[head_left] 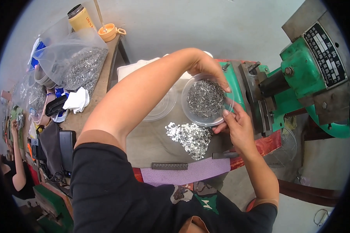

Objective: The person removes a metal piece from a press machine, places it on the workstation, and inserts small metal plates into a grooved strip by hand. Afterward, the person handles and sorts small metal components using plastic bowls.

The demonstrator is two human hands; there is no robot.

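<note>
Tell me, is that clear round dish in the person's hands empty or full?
Partly full. The clear dish holds a dark heap of small metal pieces covering most of its bottom, with both the left hand and the right hand gripping its rim.

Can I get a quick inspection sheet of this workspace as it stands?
Surface: grey bench top, purple mat at its near edge.
Job's things: clear round plastic dish of dark metal pieces; heap of shiny silver metal pieces beside it.
Clutter: second clear dish, dark ridged bar, clear bag of metal parts, yellow bottle, white cloth.
Hands: left hand with fingers on the dish's far rim; right hand at its near rim.
Cables: dark tangle at left.
Surroundings: green metal press; another person's arm at far left.
</note>
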